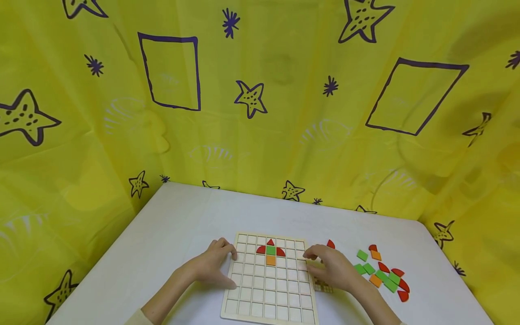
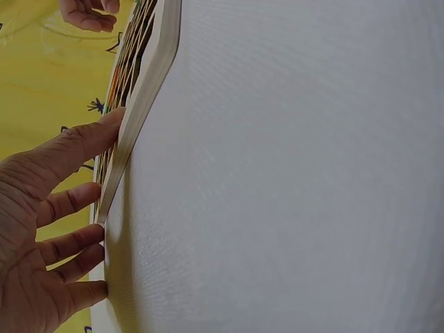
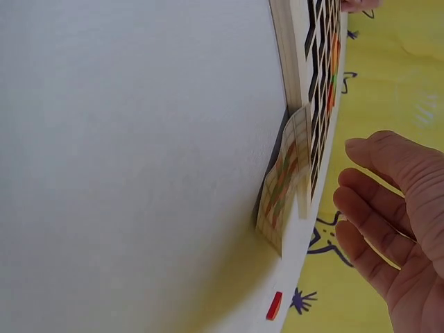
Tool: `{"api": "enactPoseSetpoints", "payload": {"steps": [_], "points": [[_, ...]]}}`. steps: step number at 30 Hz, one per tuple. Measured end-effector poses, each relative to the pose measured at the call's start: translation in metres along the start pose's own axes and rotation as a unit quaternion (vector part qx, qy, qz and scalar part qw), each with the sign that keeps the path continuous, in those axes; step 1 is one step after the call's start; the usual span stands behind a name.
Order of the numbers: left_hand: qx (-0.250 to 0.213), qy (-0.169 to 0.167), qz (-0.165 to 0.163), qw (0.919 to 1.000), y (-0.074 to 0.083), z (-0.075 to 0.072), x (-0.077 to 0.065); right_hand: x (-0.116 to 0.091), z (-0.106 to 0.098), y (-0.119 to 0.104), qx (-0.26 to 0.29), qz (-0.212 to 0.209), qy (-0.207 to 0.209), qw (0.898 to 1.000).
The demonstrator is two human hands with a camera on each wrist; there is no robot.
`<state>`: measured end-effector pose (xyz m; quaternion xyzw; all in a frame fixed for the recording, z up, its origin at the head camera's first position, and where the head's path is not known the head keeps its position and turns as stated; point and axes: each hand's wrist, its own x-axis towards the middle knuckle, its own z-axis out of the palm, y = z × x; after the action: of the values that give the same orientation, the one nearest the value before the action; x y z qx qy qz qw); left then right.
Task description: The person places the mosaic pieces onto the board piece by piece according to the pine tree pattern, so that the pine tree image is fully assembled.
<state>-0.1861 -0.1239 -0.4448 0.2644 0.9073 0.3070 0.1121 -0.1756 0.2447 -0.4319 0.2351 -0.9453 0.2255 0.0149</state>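
The wooden grid board (image 1: 257, 283) lies flat in front of me. Near its top sit a red triangle (image 1: 271, 242), a green square (image 1: 271, 250), an orange square (image 1: 271, 260) and red quarter-round pieces (image 1: 280, 252) on both sides. My left hand (image 1: 214, 263) is at the board's left edge, its thumb (image 2: 90, 142) right at the rim and its fingers spread. Over the right edge hovers my right hand (image 1: 334, 265), fingers loosely bent and nothing in them. Partly beneath it, a pattern card (image 3: 283, 177) leans against the board's side.
Loose red, green and orange pieces (image 1: 382, 274) are scattered on the white table (image 1: 195, 214) right of the board. One red piece (image 1: 331, 244) lies just beyond my right hand. A yellow curtain (image 1: 260, 135) with drawn stars surrounds the table.
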Motion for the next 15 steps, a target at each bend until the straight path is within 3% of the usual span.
{"api": "enactPoseSetpoints", "payload": {"steps": [15], "points": [[0.002, 0.004, 0.003, 1.0, -0.001, 0.0, 0.001, -0.024, -0.009, 0.024, 0.009, -0.003, 0.05, 0.999]]}}
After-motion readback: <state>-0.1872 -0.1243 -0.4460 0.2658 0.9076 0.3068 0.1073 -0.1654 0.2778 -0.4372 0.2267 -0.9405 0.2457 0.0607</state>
